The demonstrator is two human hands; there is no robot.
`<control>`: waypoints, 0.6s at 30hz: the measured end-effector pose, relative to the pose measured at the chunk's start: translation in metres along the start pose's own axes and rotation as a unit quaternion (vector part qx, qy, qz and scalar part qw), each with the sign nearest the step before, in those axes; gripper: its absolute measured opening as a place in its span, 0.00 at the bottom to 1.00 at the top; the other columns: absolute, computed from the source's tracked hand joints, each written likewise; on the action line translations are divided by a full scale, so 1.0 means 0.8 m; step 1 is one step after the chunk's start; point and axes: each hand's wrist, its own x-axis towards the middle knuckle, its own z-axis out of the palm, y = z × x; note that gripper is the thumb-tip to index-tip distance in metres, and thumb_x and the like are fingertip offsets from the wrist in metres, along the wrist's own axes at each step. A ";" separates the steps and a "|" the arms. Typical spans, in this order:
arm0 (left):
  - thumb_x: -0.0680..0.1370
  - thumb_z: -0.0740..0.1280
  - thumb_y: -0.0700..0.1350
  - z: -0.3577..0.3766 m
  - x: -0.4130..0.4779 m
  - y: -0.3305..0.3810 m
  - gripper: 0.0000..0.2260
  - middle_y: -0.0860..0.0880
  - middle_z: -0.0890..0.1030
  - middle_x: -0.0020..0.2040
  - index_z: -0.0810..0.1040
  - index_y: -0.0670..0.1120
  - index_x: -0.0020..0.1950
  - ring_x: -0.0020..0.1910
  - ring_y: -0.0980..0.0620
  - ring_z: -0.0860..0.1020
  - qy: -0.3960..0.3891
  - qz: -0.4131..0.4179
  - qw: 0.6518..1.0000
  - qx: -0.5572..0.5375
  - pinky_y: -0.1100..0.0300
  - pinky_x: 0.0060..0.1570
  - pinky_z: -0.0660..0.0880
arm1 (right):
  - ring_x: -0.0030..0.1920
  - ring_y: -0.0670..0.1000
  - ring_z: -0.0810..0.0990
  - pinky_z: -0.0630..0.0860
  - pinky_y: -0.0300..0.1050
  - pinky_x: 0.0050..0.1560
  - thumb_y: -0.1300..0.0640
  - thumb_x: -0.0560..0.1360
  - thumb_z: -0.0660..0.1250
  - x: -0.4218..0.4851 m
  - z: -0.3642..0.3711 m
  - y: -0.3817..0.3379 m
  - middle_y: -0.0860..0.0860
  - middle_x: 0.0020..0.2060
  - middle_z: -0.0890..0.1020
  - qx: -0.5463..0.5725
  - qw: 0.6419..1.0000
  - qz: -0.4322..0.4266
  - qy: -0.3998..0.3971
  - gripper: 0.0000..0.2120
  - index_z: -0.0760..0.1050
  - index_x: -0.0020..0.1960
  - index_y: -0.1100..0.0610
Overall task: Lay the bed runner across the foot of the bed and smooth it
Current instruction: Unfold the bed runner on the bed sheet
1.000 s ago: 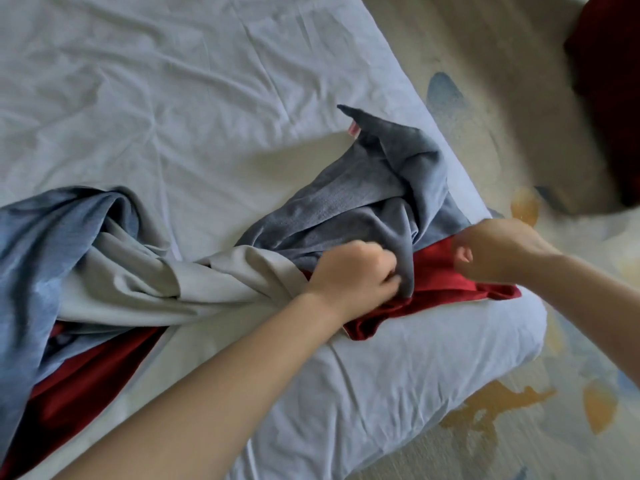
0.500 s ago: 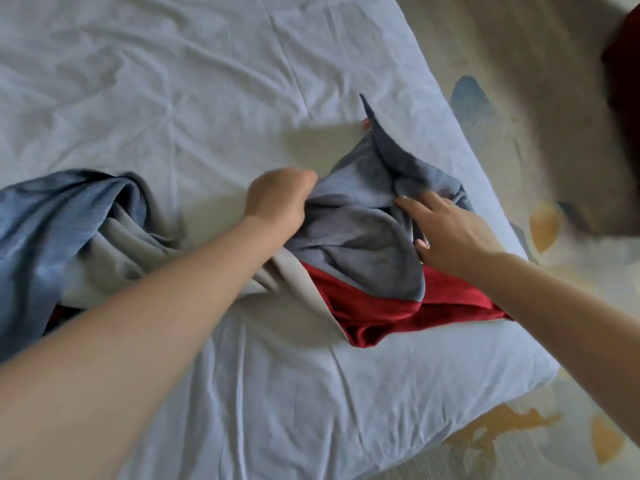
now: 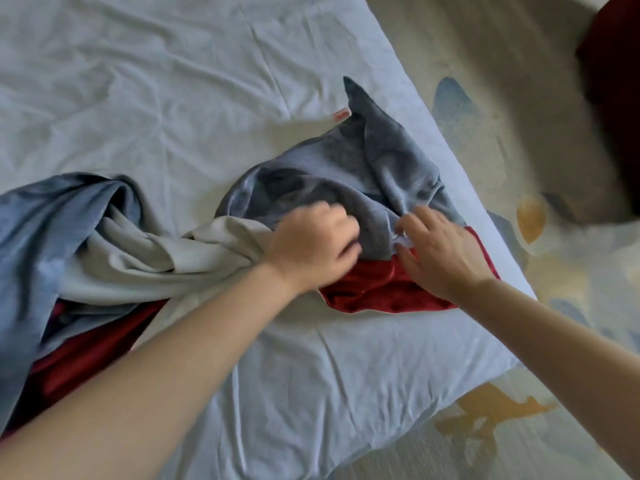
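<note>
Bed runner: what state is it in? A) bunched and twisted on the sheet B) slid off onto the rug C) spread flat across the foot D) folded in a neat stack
A: the bed runner lies crumpled on the sheet, left hand gripping it, right hand resting on it.

Left grip [image 3: 311,247] curled, right grip [image 3: 443,251] flat.

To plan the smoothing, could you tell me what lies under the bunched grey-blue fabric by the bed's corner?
Red fabric shows beneath the grey-blue fabric, lying on the pale sheet. How far it runs underneath is covered.
</note>
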 end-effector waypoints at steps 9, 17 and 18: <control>0.65 0.68 0.36 -0.010 -0.079 0.019 0.09 0.47 0.77 0.39 0.77 0.46 0.42 0.38 0.45 0.77 -0.157 0.073 0.973 0.154 0.56 0.31 0.72 | 0.48 0.56 0.77 0.76 0.49 0.44 0.52 0.65 0.75 -0.074 0.013 -0.019 0.51 0.47 0.78 -0.026 0.991 -0.009 -0.134 0.18 0.77 0.53 0.54; 0.49 0.78 0.38 -0.014 -0.119 0.047 0.14 0.48 0.75 0.23 0.75 0.45 0.24 0.23 0.47 0.75 -0.074 -0.030 0.990 0.117 0.64 0.19 0.66 | 0.37 0.58 0.80 0.70 0.44 0.29 0.62 0.67 0.70 -0.097 0.010 -0.010 0.52 0.34 0.79 -0.081 0.991 0.030 -0.107 0.03 0.78 0.38 0.57; 0.48 0.78 0.39 -0.007 -0.126 0.063 0.14 0.49 0.75 0.23 0.75 0.45 0.24 0.22 0.48 0.75 -0.090 -0.021 0.990 0.110 0.64 0.19 0.67 | 0.38 0.58 0.80 0.70 0.44 0.29 0.60 0.67 0.71 -0.107 0.006 -0.004 0.51 0.35 0.80 -0.088 0.988 0.065 -0.113 0.02 0.79 0.40 0.55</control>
